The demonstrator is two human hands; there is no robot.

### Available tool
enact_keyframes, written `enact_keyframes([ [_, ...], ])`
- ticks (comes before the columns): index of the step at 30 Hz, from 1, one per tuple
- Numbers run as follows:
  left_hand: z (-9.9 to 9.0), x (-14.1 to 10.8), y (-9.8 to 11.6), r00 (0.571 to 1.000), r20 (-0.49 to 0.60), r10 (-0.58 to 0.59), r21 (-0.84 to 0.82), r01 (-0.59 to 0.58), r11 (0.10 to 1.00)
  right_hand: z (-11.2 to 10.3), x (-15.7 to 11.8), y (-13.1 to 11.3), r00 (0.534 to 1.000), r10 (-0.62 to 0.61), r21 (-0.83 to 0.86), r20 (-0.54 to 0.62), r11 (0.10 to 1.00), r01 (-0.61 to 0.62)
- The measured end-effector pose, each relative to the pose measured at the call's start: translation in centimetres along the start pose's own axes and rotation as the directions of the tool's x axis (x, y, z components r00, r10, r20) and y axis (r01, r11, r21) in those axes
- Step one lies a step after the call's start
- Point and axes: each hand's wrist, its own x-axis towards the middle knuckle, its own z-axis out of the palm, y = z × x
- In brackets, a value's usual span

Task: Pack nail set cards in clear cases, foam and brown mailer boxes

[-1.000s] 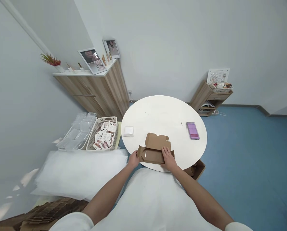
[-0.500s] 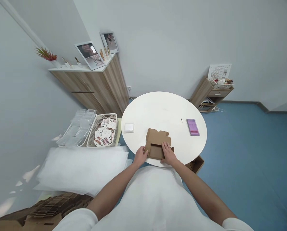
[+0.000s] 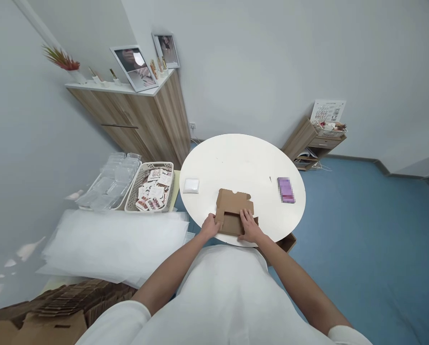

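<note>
A brown cardboard box [image 3: 235,201] lies at the near edge of the round white table [image 3: 232,153]. Its lid flap is folded back, away from me, and its shallow inside shows. My left hand [image 3: 210,227] grips the box's left side, thumb and fingers on the wall. On the right side, my right hand [image 3: 250,226] rests with fingers stretched over the wall and lid fold, thumb toward the near edge. A small side flap sticks out past the right hand. Left of the box lies a flat white packet [image 3: 191,185].
A blurred purple item [image 3: 286,190] lies on the table's right. To the left stand a white basket of printed cards [image 3: 152,188], clear plastic cases [image 3: 114,179], white sheets [image 3: 117,244] and stacked flat cardboard [image 3: 71,306]. A wooden cabinet [image 3: 128,115] stands behind.
The view has shifted slightly. Both hands stay on the box's sides, with the right-hand fingers slightly shifted. The box looks otherwise much the same.
</note>
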Motion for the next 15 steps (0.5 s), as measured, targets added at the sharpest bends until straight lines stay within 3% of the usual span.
enact_keyframes([
  [15,1.7,0.2,0.4,0.999,-0.038,-0.022,0.114,0.026,0.993,-1.0,-0.2,0.1,0.998,0.01,-0.08,0.057,0.997,-0.005],
])
